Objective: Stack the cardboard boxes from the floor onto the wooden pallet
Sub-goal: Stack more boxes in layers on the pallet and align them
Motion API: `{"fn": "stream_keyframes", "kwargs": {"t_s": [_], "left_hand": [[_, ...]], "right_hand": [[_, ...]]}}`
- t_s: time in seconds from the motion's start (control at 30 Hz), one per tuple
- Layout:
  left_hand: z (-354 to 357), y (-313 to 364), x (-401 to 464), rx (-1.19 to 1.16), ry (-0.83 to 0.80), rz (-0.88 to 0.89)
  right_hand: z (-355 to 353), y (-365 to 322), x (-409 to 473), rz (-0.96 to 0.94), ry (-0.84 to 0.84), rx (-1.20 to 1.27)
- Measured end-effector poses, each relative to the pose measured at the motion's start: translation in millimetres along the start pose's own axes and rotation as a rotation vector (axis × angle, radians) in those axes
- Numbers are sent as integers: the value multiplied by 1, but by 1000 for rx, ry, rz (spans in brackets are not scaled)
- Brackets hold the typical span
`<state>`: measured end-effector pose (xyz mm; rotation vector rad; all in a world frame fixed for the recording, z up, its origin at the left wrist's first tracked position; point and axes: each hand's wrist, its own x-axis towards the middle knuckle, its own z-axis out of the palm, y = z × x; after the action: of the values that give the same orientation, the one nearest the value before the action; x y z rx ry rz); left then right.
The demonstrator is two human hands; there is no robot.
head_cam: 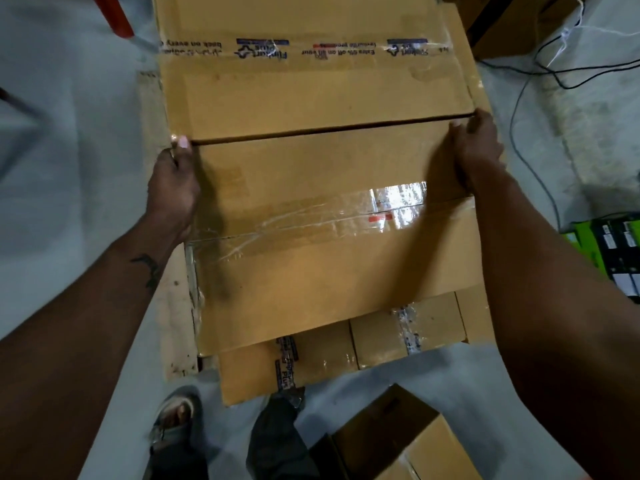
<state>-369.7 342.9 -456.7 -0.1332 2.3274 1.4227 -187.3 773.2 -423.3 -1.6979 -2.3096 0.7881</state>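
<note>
A large taped cardboard box (325,237) lies in front of me on top of smaller boxes. My left hand (173,188) grips its far left corner with the thumb on top. My right hand (476,147) grips its far right corner. Beyond it, edge to edge, lies a second large box (311,81) with printed tape across it. Two smaller boxes (287,365) (408,330) show from under the near edge. A strip of the wooden pallet (175,313) shows at the left under the stack. Another box (398,441) stands on the floor at the bottom right.
Grey concrete floor (69,133) surrounds the stack. Black cables (540,74) trail across the floor at the upper right. Green and black packages (613,251) lie at the right edge. An orange-red bar (119,15) shows at the top left. My sandalled foot (176,417) stands near the stack.
</note>
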Motion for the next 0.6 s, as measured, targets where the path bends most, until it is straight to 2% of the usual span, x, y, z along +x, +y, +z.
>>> {"fn": "stream_keyframes", "kwargs": {"t_s": [0.13, 0.27, 0.33, 0.43, 0.5, 0.6], "left_hand": [[5, 8, 1, 194, 128, -37], [5, 10, -4, 307, 175, 1], [8, 9, -6, 350, 248, 84], [10, 9, -17, 401, 333, 350], [11, 11, -36, 557, 271, 568], [21, 9, -83, 802, -23, 737]], "right_hand": [[-7, -4, -17, -76, -51, -111], [4, 11, -68, -412, -105, -233], [19, 13, -103, -561, -104, -330], [34, 6, -154, -588, -128, -346], [39, 5, -190, -550, -157, -340], [41, 13, -250, -471, -179, -346]]}}
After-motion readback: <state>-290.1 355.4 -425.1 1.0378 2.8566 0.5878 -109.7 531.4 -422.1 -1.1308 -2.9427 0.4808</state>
